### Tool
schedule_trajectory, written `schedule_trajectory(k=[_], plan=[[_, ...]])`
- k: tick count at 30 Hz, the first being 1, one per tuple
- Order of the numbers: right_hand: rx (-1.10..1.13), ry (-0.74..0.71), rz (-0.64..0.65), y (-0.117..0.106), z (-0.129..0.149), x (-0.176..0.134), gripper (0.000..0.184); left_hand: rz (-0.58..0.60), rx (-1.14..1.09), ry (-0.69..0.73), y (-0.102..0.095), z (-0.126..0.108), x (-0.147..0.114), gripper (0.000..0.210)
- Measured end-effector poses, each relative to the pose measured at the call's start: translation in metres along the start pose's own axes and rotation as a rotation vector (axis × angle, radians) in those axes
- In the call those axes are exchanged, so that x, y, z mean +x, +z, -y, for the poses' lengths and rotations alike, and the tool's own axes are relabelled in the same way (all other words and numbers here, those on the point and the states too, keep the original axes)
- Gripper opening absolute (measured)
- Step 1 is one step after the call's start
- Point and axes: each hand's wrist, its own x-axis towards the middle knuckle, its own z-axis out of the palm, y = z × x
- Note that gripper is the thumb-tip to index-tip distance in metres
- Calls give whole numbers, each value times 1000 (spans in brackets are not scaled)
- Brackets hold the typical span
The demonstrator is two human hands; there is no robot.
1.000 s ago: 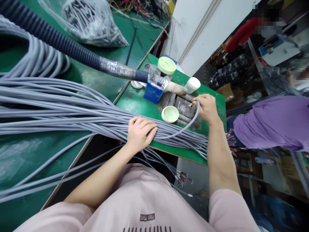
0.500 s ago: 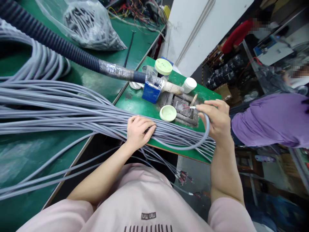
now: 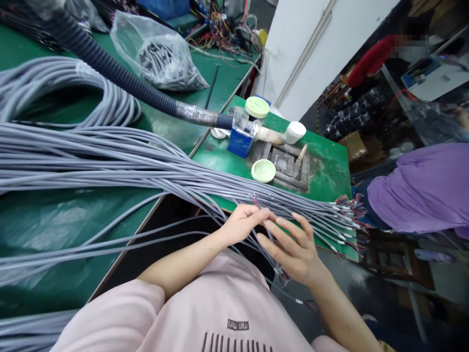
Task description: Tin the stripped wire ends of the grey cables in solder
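My left hand (image 3: 242, 224) is closed in a pinch in front of the cable bundle, with the stripped coloured wires (image 3: 253, 198) of a grey cable sticking up past its fingers. Most of that cable is hidden by the hands. Close beside it, my right hand (image 3: 293, 244) has its fingers stretched and apart, the tips near or touching the left fingertips. Behind both hands runs the thick bundle of grey cables (image 3: 205, 178), whose stripped ends (image 3: 353, 212) fan out at the right edge of the green bench. A few more cable ends (image 3: 284, 277) hang below the bench edge.
A grimy square pot (image 3: 282, 162) with a stick (image 3: 301, 155) is set behind the bundle. Around it are a pale green dish (image 3: 264, 170), a white tub (image 3: 295, 132) and a ribbed hose (image 3: 146, 88) on a blue block (image 3: 240, 142). A person in purple (image 3: 421, 186) is at right.
My right hand has come away from the pot toward my body and let its cable end go. My left hand has left the bundle, moved right and now pinches a cable end. The view has shifted slightly.
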Motion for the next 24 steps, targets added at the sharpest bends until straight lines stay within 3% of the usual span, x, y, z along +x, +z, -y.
schedule_trajectory(k=[12,24], plan=[[47,77,-144,15,21,-20,30,210,-44,28,-2,9,-9,50],[77,111,-150,18,26,-26,28,219,-93,20,-1,12,-10,45]])
